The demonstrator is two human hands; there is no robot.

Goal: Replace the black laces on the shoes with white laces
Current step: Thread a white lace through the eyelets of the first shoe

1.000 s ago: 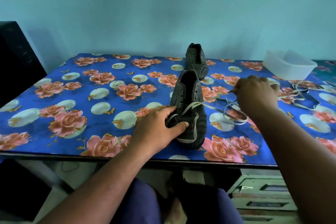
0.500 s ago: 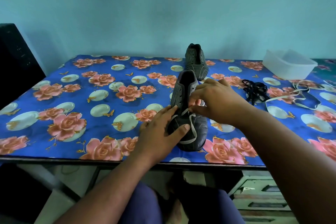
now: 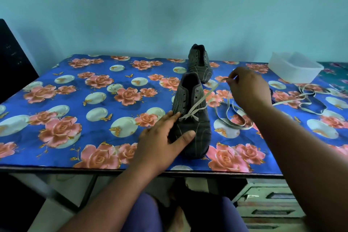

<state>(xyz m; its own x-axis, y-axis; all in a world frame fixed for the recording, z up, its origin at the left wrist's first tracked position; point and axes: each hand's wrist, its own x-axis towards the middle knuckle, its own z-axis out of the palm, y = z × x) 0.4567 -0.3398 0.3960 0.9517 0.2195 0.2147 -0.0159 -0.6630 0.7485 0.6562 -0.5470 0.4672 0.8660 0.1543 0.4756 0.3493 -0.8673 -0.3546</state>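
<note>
Left hand (image 3: 162,137) rests flat on the near shoe (image 3: 192,118); beyond it, right hand (image 3: 248,88) pinches its white lace (image 3: 205,98).

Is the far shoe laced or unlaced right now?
Unlaced: the far shoe shows bare eyelets, no lace across its opening.

— How many shoes were there?
— I counted two: the near shoe (image 3: 192,118) and the far shoe (image 3: 199,63).
— Laces?
— Two white: threaded lace (image 3: 195,104), loose lace (image 3: 308,103). One plastic tub (image 3: 294,68).
</note>
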